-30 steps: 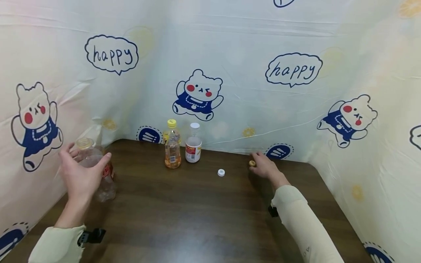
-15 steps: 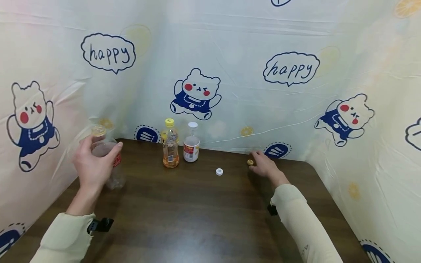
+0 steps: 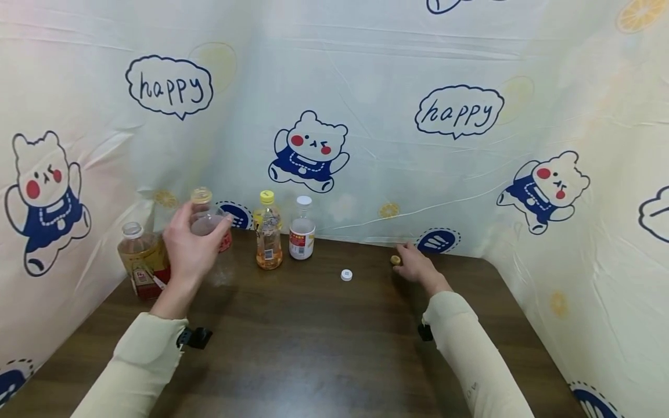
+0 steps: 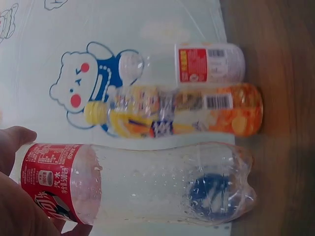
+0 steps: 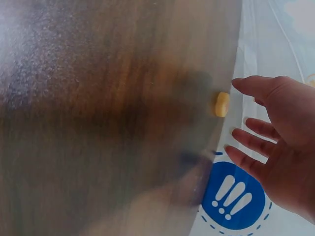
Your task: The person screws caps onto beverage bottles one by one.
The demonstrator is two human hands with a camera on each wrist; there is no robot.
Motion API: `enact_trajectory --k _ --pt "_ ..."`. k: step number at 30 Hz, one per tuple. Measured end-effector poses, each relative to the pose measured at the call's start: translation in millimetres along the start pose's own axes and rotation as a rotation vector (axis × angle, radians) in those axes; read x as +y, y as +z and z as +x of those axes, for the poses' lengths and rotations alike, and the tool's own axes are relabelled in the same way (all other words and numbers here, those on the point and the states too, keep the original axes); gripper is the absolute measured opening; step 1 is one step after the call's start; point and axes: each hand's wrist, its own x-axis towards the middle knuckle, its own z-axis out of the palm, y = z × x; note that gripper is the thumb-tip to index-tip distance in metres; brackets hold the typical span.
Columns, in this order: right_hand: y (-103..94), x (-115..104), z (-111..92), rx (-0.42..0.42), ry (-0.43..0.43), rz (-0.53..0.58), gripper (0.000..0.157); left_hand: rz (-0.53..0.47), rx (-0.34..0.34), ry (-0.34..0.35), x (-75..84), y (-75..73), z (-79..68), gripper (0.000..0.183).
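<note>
My left hand (image 3: pixel 190 247) grips an uncapped clear plastic bottle (image 4: pixel 147 182) with a red label around its upper part. It stands upright; whether its base touches the table I cannot tell. Close to its right is a yellow-capped bottle (image 3: pixel 269 238) with some orange liquid at the bottom. My right hand (image 3: pixel 415 267) hovers beside a small yellow cap (image 5: pixel 221 104) at the table's back edge. In the right wrist view its fingers are loosely spread, with a gap between them and the cap. A white cap (image 3: pixel 346 275) lies on the table.
A white-capped bottle (image 3: pixel 302 235) with a red and white label stands beside the yellow-capped one. At the far left is an uncapped bottle (image 3: pixel 143 264) with a brown and red label. The wooden table (image 3: pixel 324 342) meets a printed curtain (image 3: pixel 376 162) behind.
My left hand has carried the clear bottle rightward, toward the yellow-capped bottle. The brown and red bottle behind it has come into view. The right hand stays by the yellow cap.
</note>
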Motion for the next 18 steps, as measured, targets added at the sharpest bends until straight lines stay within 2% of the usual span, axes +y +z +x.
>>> enact_trajectory --k 6,11,18 --pt "10.2 1 7 -0.044 0.025 0.000 0.063 -0.011 -0.075 0.011 1.4 25.5 -11.2 0.040" --pt "14.2 2 11 -0.057 0.027 -0.034 0.063 -0.014 -0.178 0.018 3.1 44.9 -24.0 0.045" --pt "18.9 -1 17 -0.047 0.001 -0.046 0.054 -0.030 -0.281 0.012 8.8 60.2 -35.1 0.046"
